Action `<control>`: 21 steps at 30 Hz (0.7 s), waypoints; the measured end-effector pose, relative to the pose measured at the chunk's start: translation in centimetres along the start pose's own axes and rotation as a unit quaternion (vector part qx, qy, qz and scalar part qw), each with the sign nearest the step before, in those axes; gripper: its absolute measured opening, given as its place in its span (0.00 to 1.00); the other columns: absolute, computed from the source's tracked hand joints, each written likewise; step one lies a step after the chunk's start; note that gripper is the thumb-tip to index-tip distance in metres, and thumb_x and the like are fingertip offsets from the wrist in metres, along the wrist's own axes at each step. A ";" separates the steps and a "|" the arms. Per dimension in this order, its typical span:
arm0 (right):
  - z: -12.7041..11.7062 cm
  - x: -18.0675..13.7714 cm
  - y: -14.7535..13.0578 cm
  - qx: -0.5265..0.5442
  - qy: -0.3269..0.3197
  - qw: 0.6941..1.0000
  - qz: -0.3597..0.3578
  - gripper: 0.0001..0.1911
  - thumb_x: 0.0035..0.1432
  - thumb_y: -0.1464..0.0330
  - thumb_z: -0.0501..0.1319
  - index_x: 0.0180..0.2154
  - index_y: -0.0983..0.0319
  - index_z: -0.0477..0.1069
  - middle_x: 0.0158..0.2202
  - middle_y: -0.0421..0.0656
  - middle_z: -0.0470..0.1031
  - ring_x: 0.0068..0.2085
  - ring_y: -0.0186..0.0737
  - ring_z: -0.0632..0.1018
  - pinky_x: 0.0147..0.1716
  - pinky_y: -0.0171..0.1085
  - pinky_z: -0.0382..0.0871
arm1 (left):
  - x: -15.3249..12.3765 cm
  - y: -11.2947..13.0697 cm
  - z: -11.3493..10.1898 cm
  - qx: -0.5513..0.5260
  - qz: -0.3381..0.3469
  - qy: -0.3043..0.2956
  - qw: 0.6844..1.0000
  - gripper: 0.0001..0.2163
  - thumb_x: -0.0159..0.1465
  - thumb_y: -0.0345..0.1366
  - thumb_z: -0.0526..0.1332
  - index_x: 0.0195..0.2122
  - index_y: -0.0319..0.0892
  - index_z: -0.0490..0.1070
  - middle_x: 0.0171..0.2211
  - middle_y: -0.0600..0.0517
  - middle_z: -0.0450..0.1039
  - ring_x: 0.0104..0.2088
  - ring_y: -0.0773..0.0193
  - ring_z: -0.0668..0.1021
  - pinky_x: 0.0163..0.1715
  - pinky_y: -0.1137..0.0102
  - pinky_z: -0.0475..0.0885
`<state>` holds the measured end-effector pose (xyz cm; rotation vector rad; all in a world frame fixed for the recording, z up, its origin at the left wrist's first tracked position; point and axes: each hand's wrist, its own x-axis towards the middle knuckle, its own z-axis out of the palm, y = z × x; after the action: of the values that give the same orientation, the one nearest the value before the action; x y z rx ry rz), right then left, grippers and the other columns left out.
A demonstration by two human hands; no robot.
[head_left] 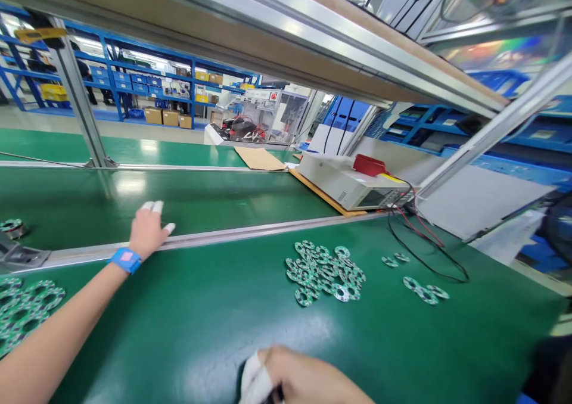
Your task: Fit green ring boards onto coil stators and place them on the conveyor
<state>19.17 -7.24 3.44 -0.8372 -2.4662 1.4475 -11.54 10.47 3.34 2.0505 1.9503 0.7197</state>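
Observation:
My left hand [149,230] reaches over the metal rail [250,231] with its fingers apart, nothing visible in them. White covers sit on its fingertips, and a blue band [126,260] circles the wrist. At the bottom edge my right hand [295,373], smeared by motion, is curled with white on its fingers. A small dark thing shows beneath it, too blurred to name. Beyond it lies a heap of green ring-shaped circuit boards [324,272]. More ring boards [29,308] spread out beside my left forearm.
Several loose ring boards [426,294] lie on the green table [187,326] at right. Behind the rail stands a beige instrument [330,177] with red and black leads [429,267]. A round part [13,228] sits far left. A metal-framed shelf [268,40] hangs low overhead.

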 end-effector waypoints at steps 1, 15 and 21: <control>-0.5 0.2 0.0 0.011 0.024 1.000 0.001 0.10 0.51 0.71 0.59 0.34 0.57 0.78 0.30 0.39 0.76 0.31 0.36 0.74 0.30 0.31 0.67 | -1.0 1.1 0.6 -0.027 0.032 -0.033 0.999 0.22 0.55 0.33 0.57 0.51 0.31 0.61 0.49 0.37 0.64 0.56 0.42 0.61 0.52 0.55 0.58; 2.1 3.5 3.5 0.237 0.341 0.894 0.170 0.14 0.48 0.58 0.62 0.27 0.64 0.70 0.20 0.38 0.66 0.20 0.32 0.68 0.18 0.31 0.65 | -10.6 8.6 3.7 -0.257 0.186 -0.390 0.864 0.36 0.45 0.27 0.64 0.57 0.42 0.56 0.44 0.49 0.69 0.42 0.59 0.73 0.44 0.67 0.68; 1.2 2.3 3.7 0.099 0.394 0.898 0.170 0.20 0.47 0.64 0.63 0.43 0.64 0.70 0.29 0.42 0.70 0.26 0.35 0.71 0.21 0.34 0.70 | -9.8 8.0 3.2 -0.247 0.175 -0.378 0.875 0.36 0.44 0.25 0.63 0.57 0.41 0.56 0.48 0.47 0.67 0.43 0.59 0.72 0.45 0.67 0.67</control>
<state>18.25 -5.51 -0.62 -1.4921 -1.5945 1.0913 -2.97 0.62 2.58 1.9356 0.8700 0.3269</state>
